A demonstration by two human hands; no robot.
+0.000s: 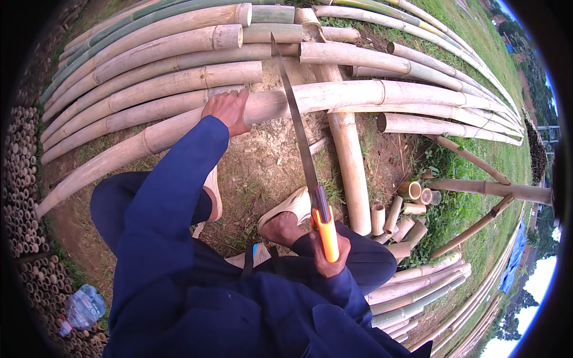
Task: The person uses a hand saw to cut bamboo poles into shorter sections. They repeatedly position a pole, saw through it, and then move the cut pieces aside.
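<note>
A long, pale bamboo pole (334,95) runs across in front of me. My left hand (228,111) is wrapped over it, left of the saw. In my right hand (332,253) is a hand saw (296,113), gripped by its orange handle. Its long, dark blade reaches up and away, lying across the pole just right of my left hand. Whether the teeth have cut into the bamboo I cannot tell. Under the pole, a thick bamboo piece (351,173) lies crosswise, and pale sawdust (268,146) covers the ground nearby.
Several bamboo poles (161,80) lie side by side at the far left, with more at the far right. Short cut bamboo pieces (394,212) are heaped right of my knee. A plastic bottle (85,307) rests by stacked bamboo (24,179) on the left. Propped poles (489,190) stand at the right.
</note>
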